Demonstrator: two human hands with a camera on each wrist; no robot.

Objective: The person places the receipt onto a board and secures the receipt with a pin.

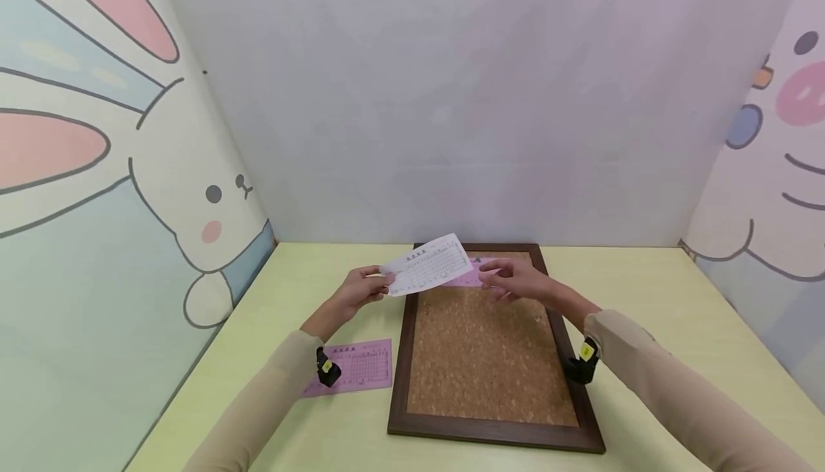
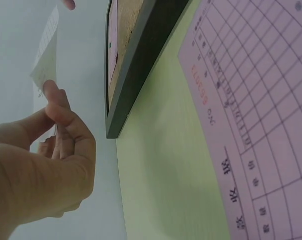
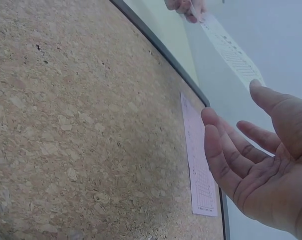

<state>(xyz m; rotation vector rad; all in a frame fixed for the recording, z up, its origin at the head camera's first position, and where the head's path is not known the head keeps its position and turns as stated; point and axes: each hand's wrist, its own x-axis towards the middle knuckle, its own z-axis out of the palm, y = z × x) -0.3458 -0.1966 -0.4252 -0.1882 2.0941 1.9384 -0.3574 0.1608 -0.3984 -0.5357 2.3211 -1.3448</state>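
A white printed slip [image 1: 428, 266] is held up above the far end of a framed corkboard [image 1: 490, 357]. My left hand [image 1: 357, 289] pinches its left edge between thumb and fingers, as the left wrist view confirms. Near the slip's other end is my right hand [image 1: 515, 280], fingers loosely bent and apart, holding nothing. In the right wrist view, a gap shows between that hand's thumb and fingers. A pink printed slip [image 3: 198, 165] lies on the cork near the board's far edge, partly hidden by the white slip and right hand in the head view.
Another pink slip [image 1: 367, 368] lies on the pale yellow table [image 1: 644, 314], left of the board and partly under the left forearm. The board's dark wooden frame [image 1: 496, 435] forms a raised edge. A plain wall [image 1: 464, 135] stands behind, with cartoon-painted walls at both sides.
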